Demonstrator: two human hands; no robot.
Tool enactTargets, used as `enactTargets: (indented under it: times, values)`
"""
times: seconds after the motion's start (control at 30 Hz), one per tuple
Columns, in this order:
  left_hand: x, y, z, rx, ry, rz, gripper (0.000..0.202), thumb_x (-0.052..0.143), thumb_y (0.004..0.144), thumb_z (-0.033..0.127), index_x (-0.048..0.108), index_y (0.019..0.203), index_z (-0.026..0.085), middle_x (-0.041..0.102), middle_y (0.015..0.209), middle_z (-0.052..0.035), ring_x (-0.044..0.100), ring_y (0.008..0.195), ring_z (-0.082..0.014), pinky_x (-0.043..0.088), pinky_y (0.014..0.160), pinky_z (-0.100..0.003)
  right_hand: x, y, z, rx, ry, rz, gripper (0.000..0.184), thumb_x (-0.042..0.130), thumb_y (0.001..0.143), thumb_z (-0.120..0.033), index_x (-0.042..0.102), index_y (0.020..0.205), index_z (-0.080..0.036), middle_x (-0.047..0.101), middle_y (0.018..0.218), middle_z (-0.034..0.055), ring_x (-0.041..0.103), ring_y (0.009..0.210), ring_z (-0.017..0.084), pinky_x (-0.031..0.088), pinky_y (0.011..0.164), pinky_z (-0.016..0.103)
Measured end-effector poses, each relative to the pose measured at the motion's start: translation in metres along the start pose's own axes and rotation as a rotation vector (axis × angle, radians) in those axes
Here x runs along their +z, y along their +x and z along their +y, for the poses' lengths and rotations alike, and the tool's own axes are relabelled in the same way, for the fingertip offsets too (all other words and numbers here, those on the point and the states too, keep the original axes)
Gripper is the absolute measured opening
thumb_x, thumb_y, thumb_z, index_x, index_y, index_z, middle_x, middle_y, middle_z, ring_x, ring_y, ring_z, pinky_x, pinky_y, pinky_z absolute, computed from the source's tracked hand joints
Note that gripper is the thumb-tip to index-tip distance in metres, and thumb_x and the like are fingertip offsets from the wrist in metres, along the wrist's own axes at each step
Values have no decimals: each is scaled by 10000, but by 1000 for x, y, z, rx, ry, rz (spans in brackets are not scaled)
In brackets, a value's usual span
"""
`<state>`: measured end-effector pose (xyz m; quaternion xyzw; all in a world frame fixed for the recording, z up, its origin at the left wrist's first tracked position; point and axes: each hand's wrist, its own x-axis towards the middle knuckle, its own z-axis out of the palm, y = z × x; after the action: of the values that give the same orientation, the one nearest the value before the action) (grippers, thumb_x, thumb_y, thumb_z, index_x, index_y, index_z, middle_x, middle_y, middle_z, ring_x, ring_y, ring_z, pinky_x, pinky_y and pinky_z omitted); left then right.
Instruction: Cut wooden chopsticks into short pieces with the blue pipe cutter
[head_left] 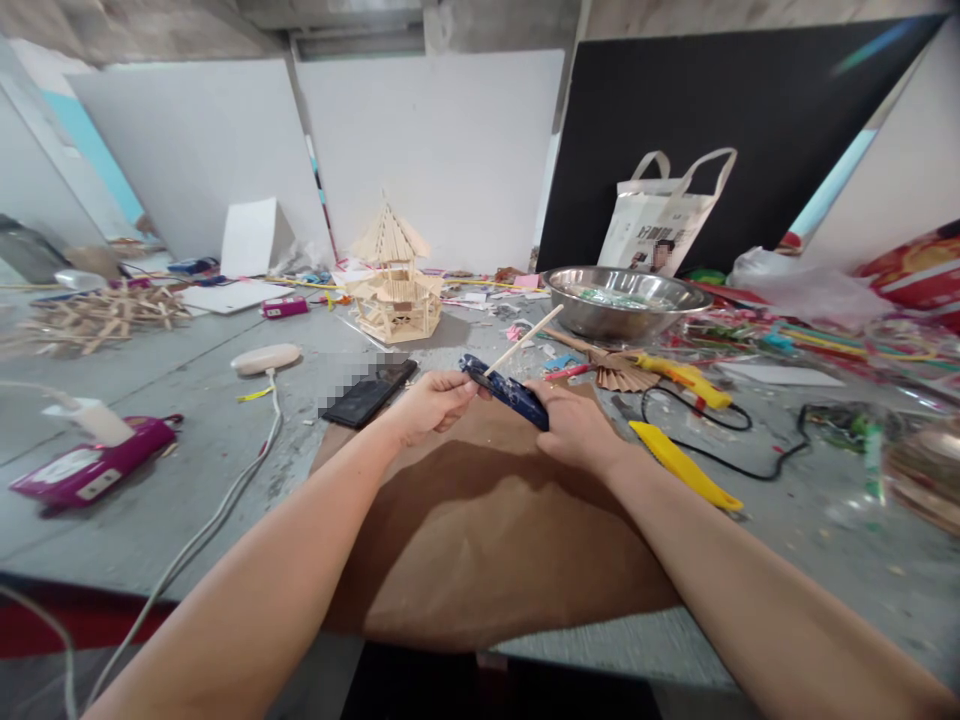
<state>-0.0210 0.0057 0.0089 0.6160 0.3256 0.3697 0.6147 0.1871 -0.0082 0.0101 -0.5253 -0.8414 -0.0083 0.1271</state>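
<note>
My left hand (pixel 439 408) is closed in a pinch on the lower end of a thin wooden stick (pixel 526 338), which slants up to the right. My right hand (pixel 576 420) grips the near end of a dark blue tool (pixel 517 396) with whitish marks; its exact kind is not clear. The tool's far end meets the stick beside my left fingertips. Both hands are over a brown sheet (pixel 480 530) on the grey table. Beyond them stands a small wooden pavilion model (pixel 394 290). Left of my left hand lies a black phone (pixel 371 390).
A steel basin (pixel 626 315) and a white bag (pixel 652 230) stand at back right. A yellow-handled tool (pixel 690 380) with a black cord and a yellow cutter (pixel 682 465) lie right. Purple power strip (pixel 112 460), white cable (pixel 225 500) and wooden stick pile (pixel 105 318) are left.
</note>
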Motion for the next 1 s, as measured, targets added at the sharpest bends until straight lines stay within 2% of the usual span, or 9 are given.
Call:
enactTargets:
  times: [0.13,0.27,0.33,0.5,0.57,0.7,1.0]
  values:
    - [0,-1,1,-15,-11,-16,300,500,705,401,548,825,130,144,445,92,117,352,-11,97,341,-142,-4,0,-2,-13,-12,-13,558,462,575,-171,396,1129,-177,545,1060,76,520,917,206,370,749,263]
    - [4,-1,1,20,57,39,296,462,722,419,520,788,136,145,437,94,119,351,-16,99,354,-151,-6,1,-6,15,-43,-24,454,455,598,-198,448,1052,-194,597,930,61,557,803,205,371,653,260]
    - [8,1,-1,74,149,125,292,448,727,424,496,750,137,177,427,93,150,353,-20,124,365,-157,-6,2,-7,45,-61,-32,420,455,609,-215,462,1029,-195,608,878,61,563,764,208,363,614,261]
    - [15,8,-9,278,460,443,271,441,729,392,462,659,130,338,488,55,298,458,-42,242,460,-177,-4,4,-9,86,-69,-26,427,448,626,-229,453,1050,-177,607,869,74,563,760,209,353,606,259]
    - [16,9,-10,317,550,489,282,419,739,385,492,663,124,353,520,43,313,506,-53,254,493,-183,-3,4,-9,85,-58,-20,424,440,632,-231,449,1053,-173,604,880,76,560,775,212,356,618,264]
    - [17,8,-7,290,535,409,308,397,748,400,513,685,122,296,493,52,260,469,-45,217,457,-180,-2,2,-6,63,-36,-6,469,448,623,-214,427,1091,-185,592,932,73,550,814,207,359,652,266]
    - [12,4,-2,106,157,173,301,481,702,432,500,695,131,189,412,90,156,341,-12,113,363,-163,-2,1,-2,20,14,-13,534,458,599,-172,401,1130,-180,530,1082,77,509,931,205,358,757,272]
